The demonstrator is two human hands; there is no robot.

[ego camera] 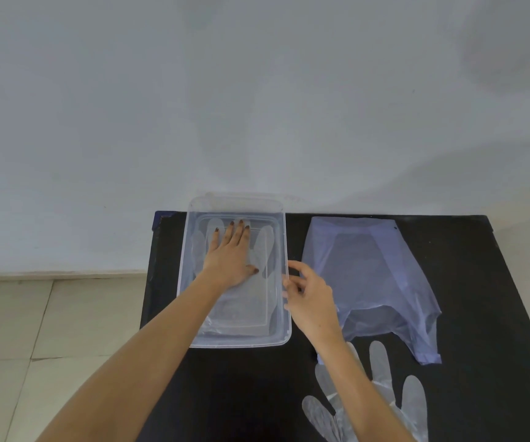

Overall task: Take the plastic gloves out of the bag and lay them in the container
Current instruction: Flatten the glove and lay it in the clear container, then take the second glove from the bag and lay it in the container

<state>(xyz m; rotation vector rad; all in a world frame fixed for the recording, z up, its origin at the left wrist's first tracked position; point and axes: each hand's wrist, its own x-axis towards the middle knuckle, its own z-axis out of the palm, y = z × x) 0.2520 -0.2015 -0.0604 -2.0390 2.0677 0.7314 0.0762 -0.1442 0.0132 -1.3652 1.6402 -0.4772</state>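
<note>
A clear plastic container [284,247] stands on the black table. Inside it lies a clear plastic glove [263,247], and my left hand [230,255] presses flat on that glove with its fingers spread. My right hand [310,298] rests against the container's right rim, fingers loosely curled on the edge. A pale blue plastic bag [375,275] lies flat to the right of the container. More clear plastic gloves [381,378] lie on the table in front of the bag, partly hidden by my right forearm.
The black table [480,282] stands against a pale wall. Its left edge runs just beside the container, with tiled floor [34,330] below. Bare tabletop lies in front of the container and right of the bag.
</note>
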